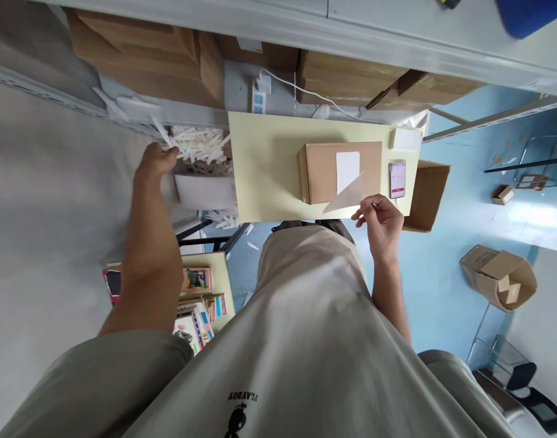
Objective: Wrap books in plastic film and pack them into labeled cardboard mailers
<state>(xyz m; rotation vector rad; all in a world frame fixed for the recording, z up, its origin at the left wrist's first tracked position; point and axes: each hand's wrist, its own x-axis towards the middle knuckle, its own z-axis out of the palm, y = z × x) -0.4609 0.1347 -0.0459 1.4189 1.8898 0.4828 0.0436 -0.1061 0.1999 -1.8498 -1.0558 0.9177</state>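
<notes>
On the cream tabletop lies a closed brown cardboard box with a white label on its top. My right hand, at the box's near right corner, pinches a translucent plastic sheet by its edge. The sheet hangs over the box's front edge and overlaps the label's lower end. Far to the left, my left hand is reached out with curled fingers. A white paper strip is at its fingertips, above a white bin heaped with similar strips.
A phone and a white flat box lie at the table's right end. An open carton stands beside it. Cartons and a power strip sit under the shelf. Books lie on a lower-left table.
</notes>
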